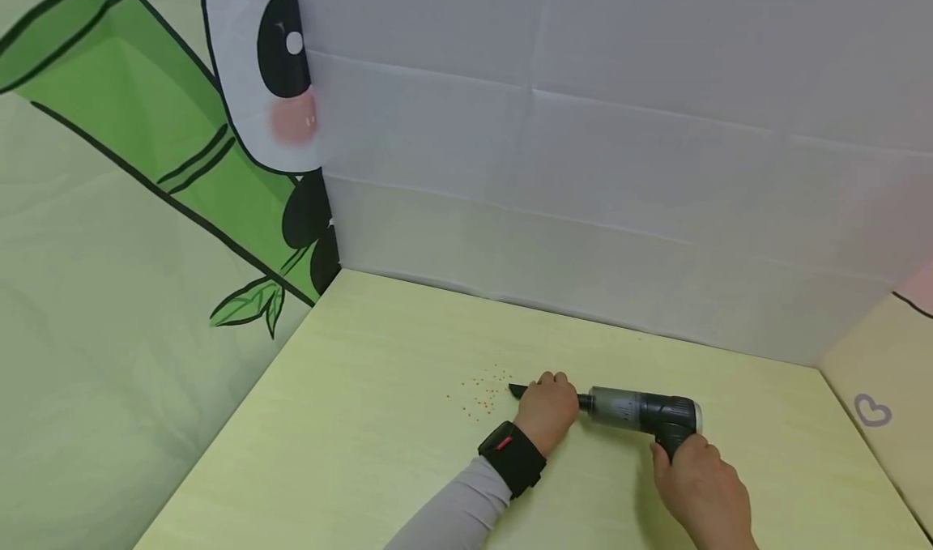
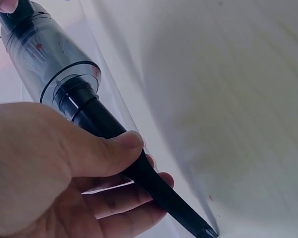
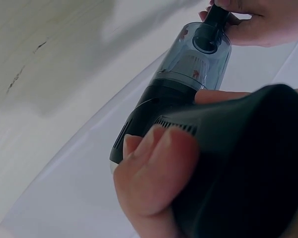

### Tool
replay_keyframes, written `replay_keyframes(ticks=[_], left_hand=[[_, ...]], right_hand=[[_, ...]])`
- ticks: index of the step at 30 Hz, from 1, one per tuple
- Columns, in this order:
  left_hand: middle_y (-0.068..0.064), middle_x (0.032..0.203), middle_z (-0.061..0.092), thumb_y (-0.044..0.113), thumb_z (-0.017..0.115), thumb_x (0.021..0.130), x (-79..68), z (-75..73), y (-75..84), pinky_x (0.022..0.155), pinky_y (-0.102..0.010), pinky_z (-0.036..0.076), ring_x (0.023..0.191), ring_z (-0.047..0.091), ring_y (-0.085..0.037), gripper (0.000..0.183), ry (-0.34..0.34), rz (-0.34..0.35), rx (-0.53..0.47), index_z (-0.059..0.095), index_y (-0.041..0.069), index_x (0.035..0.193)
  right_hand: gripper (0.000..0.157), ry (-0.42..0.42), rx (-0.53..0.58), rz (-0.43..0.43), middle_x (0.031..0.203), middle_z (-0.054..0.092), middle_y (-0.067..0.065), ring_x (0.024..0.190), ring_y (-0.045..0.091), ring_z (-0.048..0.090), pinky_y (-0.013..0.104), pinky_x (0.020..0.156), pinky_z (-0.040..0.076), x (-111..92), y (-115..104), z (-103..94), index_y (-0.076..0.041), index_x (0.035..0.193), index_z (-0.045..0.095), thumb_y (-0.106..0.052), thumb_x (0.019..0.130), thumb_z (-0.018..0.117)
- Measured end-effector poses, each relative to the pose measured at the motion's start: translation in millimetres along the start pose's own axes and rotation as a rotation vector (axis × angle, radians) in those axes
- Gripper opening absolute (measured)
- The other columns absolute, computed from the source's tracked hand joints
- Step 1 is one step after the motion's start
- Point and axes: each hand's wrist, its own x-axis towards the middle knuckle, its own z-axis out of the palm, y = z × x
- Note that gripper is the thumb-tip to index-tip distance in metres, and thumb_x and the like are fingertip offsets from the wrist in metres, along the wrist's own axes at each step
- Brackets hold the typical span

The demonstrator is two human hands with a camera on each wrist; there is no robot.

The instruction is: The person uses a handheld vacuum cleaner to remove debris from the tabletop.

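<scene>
A black and grey handheld vacuum cleaner [image 1: 619, 407] with a clear dust cup [image 2: 54, 59] lies across my view, its nozzle aimed left. My right hand [image 1: 703, 485] grips its handle, the fingers wrapped round it in the right wrist view. Around the slim black nozzle [image 2: 161, 191] curl the thumb and fingers of my left hand [image 1: 548, 412]. The nozzle tip [image 1: 517, 390] is close over the table, beside scattered small orange crumbs [image 1: 487, 396]. Inside the dust cup show a few reddish bits.
The pale yellow table [image 1: 350, 453] meets a white cloth wall [image 1: 583, 169] at the back. Another cloth on the left bears a printed green bamboo [image 1: 146, 121]. A black band [image 1: 513, 458] circles my left wrist.
</scene>
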Motion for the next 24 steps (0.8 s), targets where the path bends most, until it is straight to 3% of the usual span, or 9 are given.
replay_keyframes(ticks=[9,16,24], left_hand=[[0.000,0.074,0.054,0.022,0.059,0.089,3.3,-2.0,-1.5,0.055,-0.023,0.051,0.067,0.054,-0.013,0.015,-0.061,0.005,-0.019,0.067,0.016,0.078],[0.001,0.075,0.054,0.022,0.060,0.089,14.8,-4.0,1.5,0.056,-0.020,0.050,0.069,0.054,-0.011,0.013,-0.076,0.010,-0.030,0.067,0.017,0.080],[0.001,0.075,0.054,0.022,0.060,0.089,28.3,9.3,4.1,0.054,-0.020,0.050,0.069,0.053,-0.011,0.012,-0.064,-0.013,-0.033,0.068,0.017,0.081]], right_hand=[[0.055,-0.011,-0.013,0.001,0.065,0.049,0.018,0.053,0.029,0.050,0.044,0.043,0.043,3.0,-0.5,-0.7,0.013,0.082,0.044,-0.041,0.091,0.049],[0.055,-0.023,-0.011,-0.004,0.064,0.050,0.017,0.052,0.028,0.049,0.042,0.041,0.042,12.1,7.0,-7.7,0.013,0.081,0.045,-0.042,0.091,0.049],[0.052,-0.035,0.009,-0.006,0.062,0.049,0.014,0.051,0.026,0.048,0.038,0.039,0.040,28.2,12.3,-9.7,0.010,0.079,0.046,-0.041,0.091,0.049]])
